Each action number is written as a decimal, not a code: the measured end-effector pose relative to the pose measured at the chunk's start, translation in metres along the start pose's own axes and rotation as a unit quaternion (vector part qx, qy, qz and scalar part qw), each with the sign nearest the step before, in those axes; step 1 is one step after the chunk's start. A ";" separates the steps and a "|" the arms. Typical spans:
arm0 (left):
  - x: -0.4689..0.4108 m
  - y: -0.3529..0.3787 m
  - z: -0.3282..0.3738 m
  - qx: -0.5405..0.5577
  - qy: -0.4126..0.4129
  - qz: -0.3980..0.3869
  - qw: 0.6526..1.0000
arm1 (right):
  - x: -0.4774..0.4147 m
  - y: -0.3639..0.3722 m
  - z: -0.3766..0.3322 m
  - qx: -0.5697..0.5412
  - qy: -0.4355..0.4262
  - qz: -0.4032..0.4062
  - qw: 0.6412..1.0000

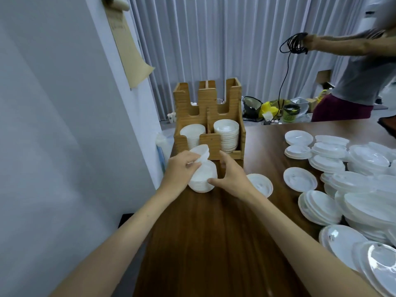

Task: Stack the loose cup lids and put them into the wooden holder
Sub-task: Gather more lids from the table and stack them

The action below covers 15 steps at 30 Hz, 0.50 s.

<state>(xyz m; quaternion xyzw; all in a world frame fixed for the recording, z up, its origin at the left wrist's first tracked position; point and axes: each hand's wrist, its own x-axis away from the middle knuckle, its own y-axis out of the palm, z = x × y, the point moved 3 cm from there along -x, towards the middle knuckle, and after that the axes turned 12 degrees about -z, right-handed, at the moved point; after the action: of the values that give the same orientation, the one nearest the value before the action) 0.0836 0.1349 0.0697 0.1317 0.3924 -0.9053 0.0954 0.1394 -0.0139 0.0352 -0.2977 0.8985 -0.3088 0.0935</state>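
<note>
A small stack of white cup lids (pixel 203 179) rests on the brown table just in front of the wooden holder (pixel 209 142). My left hand (pixel 182 170) grips its left side and pinches a tilted lid (pixel 200 152) above the stack. My right hand (pixel 232 174) cups the stack's right side, thumb on its front edge. The holder's two front compartments hold lid stacks, a lower left stack (pixel 192 133) and a taller right stack (pixel 226 133). One loose lid (pixel 260 184) lies just right of my right hand.
Many loose white lids (pixel 351 185) are piled across the right side of the table (pixel 214 243). A grey wall (pixel 64 125) runs close along the table's left edge. Beyond the table's far right corner a person (pixel 355 82) holds a black cable; clutter lies on the floor.
</note>
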 end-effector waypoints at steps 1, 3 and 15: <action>0.002 0.006 -0.003 -0.029 0.011 -0.012 0.999 | -0.001 0.004 0.003 -0.006 0.005 -0.006 1.000; 0.006 0.019 -0.006 -0.073 0.045 -0.031 0.996 | -0.002 0.011 0.008 -0.019 0.005 -0.015 1.000; 0.013 0.044 -0.012 -0.126 0.070 -0.059 0.988 | -0.009 0.018 0.013 -0.025 -0.007 -0.008 1.000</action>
<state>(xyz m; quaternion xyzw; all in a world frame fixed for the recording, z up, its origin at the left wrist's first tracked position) 0.0856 0.1128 0.0277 0.1582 0.5159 -0.8414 0.0301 0.1424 -0.0039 0.0133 -0.3089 0.9030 -0.2847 0.0897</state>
